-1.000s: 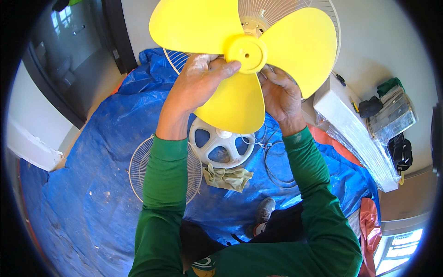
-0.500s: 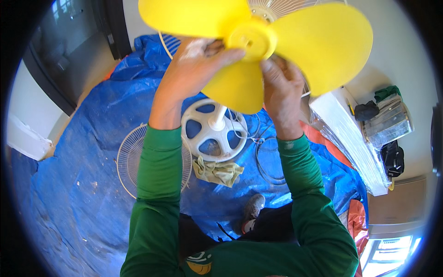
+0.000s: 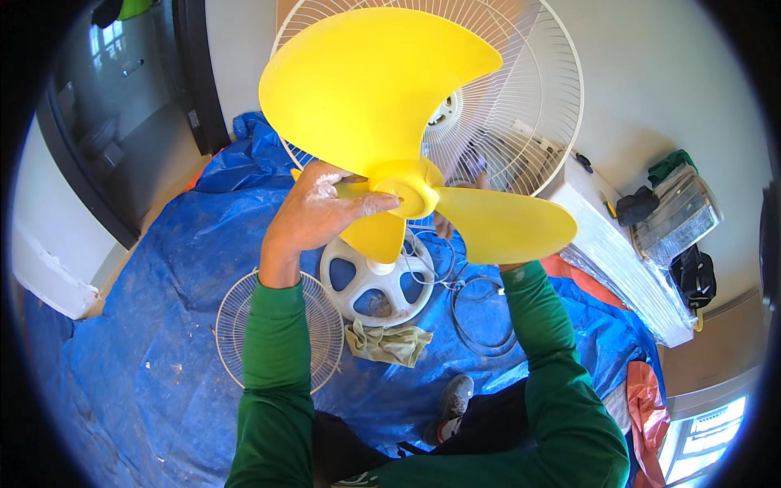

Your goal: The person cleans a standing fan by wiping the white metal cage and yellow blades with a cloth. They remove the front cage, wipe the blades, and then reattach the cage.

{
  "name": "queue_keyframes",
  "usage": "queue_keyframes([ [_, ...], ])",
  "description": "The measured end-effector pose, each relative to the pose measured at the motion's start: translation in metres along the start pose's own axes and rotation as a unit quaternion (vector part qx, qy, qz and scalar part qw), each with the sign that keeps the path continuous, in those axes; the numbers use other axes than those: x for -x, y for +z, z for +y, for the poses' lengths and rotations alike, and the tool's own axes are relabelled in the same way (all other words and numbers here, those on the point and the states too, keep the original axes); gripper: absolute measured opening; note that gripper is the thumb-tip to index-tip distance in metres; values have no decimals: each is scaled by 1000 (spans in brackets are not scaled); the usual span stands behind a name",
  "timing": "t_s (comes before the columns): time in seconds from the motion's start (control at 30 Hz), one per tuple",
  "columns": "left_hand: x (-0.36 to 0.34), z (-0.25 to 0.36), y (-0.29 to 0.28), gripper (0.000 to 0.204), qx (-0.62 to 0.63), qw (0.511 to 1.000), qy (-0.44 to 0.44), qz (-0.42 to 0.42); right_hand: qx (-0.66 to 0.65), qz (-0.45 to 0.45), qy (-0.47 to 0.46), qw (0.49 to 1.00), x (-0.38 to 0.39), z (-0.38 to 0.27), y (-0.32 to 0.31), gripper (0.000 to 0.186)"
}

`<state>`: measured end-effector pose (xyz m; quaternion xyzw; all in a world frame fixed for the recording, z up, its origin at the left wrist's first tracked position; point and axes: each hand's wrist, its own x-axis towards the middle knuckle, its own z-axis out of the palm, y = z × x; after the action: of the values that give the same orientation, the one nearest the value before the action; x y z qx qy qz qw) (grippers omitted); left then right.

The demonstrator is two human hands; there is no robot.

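- The left hand (image 3: 313, 215) is closed on the hub of a yellow fan blade (image 3: 390, 122), thumb across the front.
- The right hand (image 3: 446, 224) is mostly hidden behind the blade; only fingertips show, so I cannot tell its grip.
- The blade is raised in front of the person, over a blue tarp (image 3: 146, 342) on the floor.
- It is bright yellow plastic with three broad lobes round a central hub.
- Behind it stands a white wire guard (image 3: 521, 106).
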<state>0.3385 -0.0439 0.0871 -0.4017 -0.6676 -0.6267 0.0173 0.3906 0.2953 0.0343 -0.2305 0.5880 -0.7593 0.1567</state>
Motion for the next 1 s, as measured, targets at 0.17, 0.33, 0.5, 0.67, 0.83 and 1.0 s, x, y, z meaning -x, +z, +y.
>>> queue_keyframes([
  [0.17,-12,-2,5,44,71,996,-1,51,-87,85,-83,989,16,-36,18,108],
  [0.33,-27,-10,16,46,110,989,25,93,-25,122,-243,962,25,-65,50,86],
  [0.5,-34,-10,20,49,51,993,41,99,191,310,-238,900,28,-69,64,44],
  [0.67,-34,-14,20,49,31,991,89,97,187,332,-262,887,19,-72,63,35],
  [0.83,-41,-19,17,53,68,992,86,64,189,365,-259,874,10,-74,61,36],
  [1.0,-39,0,19,52,151,987,-5,59,171,374,-276,869,5,-72,60,37],
])
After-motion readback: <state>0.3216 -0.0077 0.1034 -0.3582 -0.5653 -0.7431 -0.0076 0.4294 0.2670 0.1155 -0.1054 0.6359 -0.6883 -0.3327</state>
